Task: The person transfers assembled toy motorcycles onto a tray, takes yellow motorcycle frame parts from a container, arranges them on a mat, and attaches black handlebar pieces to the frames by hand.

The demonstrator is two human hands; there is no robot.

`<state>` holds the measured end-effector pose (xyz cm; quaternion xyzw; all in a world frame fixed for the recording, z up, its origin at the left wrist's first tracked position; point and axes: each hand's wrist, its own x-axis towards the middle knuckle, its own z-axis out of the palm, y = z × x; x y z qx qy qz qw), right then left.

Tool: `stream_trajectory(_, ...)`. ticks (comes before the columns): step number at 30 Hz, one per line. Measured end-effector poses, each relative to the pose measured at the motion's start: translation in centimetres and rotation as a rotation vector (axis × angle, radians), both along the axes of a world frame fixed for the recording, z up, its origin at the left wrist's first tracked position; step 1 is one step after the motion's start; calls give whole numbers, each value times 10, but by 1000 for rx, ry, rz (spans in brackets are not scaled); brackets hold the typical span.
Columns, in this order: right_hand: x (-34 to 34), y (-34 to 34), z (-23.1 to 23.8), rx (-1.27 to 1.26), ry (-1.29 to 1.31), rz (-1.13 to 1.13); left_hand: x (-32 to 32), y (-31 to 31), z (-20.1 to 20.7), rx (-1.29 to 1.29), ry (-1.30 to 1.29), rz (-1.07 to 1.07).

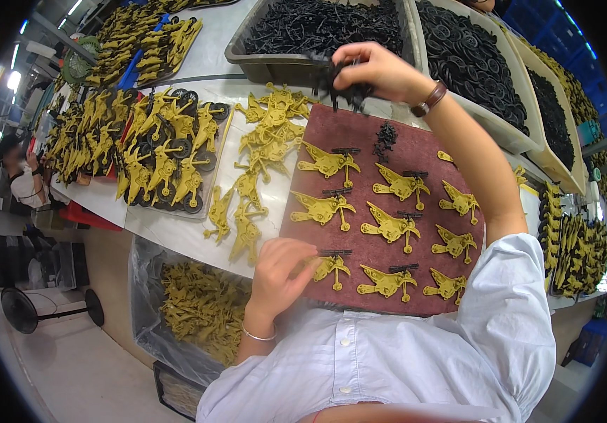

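My right hand [374,70] is closed around a bunch of small black plastic parts [337,88], held above the far edge of the dark red mat [360,127]. On the mat lie several yellow toy-motorcycle frame pieces [388,227], laid out in rows, most with a thin black part [415,173] by the upper edge. My left hand [282,271] is at the mat's near left corner, fingertips pinched together over the left end of a yellow piece [332,269]; what they grip is hidden. A small pile of black parts [385,139] lies near the mat's far edge.
Beyond the mat stands a grey bin [247,55] of black parts. To its right is a bin of black wheels [476,53]. Loose yellow pieces [268,134] lie left of the mat, beside a tray of yellow pieces with wheels [169,158]. Below hangs a plastic-lined container [150,310].
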<state>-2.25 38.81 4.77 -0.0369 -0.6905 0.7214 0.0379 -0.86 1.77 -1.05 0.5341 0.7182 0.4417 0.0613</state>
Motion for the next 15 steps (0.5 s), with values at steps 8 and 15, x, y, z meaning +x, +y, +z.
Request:
stream_trajectory(8, -7, -3, -76, 600, 0, 60, 2, -1, 3, 0, 5, -2)
stream_trajectory(15, -6, -3, -102, 795, 295, 72, 4, 0, 1, -6, 4, -8)
